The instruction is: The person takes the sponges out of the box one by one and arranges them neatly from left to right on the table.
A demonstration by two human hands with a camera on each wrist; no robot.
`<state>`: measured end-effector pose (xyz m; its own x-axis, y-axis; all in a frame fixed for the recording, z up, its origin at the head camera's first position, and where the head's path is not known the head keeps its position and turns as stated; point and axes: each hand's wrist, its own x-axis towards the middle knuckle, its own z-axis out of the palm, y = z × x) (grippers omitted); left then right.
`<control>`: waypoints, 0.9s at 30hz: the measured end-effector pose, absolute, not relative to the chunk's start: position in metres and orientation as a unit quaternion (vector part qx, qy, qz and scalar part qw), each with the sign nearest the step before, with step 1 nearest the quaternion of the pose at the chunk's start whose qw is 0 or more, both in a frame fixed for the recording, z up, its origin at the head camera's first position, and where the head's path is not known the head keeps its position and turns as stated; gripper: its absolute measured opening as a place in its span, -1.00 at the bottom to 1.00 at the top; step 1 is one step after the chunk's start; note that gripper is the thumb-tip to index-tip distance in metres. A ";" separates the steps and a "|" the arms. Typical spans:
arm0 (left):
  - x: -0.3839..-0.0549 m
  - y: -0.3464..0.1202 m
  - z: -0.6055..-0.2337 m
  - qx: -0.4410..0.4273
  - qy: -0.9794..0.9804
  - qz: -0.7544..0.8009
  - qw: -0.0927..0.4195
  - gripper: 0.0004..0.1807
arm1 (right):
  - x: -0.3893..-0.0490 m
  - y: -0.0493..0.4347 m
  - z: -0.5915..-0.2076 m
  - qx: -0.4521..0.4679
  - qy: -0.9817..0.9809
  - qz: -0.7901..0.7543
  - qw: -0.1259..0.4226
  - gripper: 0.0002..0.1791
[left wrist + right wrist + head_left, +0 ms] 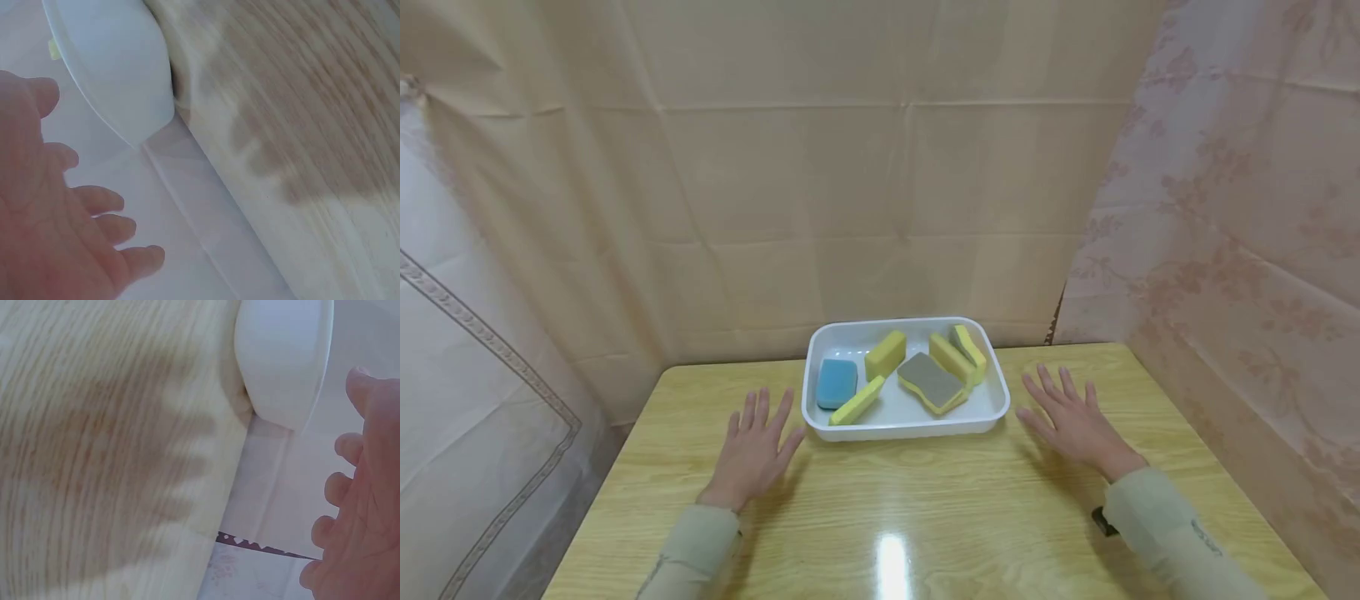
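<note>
A white plastic tray (895,432) sits at the far edge of the wooden table. Inside it lie a blue sponge (837,383) at the left and several yellow sponges, one of them a scouring sponge (932,382) with its grey side up. My left hand (751,457) hovers palm down beside the tray's left front corner, fingers spread and holding nothing. To the right of the tray, my right hand (1075,423) is likewise spread in the air above the table. Both wrist views show a palm with extended fingers, apart from the tray wall (119,69).
The wood-grain table (820,517) reaches back to a beige curtain (865,183). A patterned pink cloth (1247,250) hangs along the right side, and a white cloth (467,400) with a braided trim hangs at the left. A dark band shows at the right sleeve cuff.
</note>
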<state>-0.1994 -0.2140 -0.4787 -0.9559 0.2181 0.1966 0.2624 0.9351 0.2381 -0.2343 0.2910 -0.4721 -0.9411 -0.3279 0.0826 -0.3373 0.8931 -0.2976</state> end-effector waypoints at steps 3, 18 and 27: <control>-0.200 -0.212 -0.475 -0.139 -0.977 -0.127 0.098 -0.33 | -0.235 0.290 -0.468 0.177 -0.972 0.155 0.015 -0.25; -0.215 -0.201 -0.450 -0.192 -0.964 -0.123 0.136 -0.73 | -0.239 0.283 -0.453 0.198 -0.969 0.151 -0.005 -0.46; -0.228 -0.194 -0.440 -0.195 -0.968 -0.124 0.096 -0.74 | -0.245 0.274 -0.442 0.219 -0.964 0.153 0.008 -0.59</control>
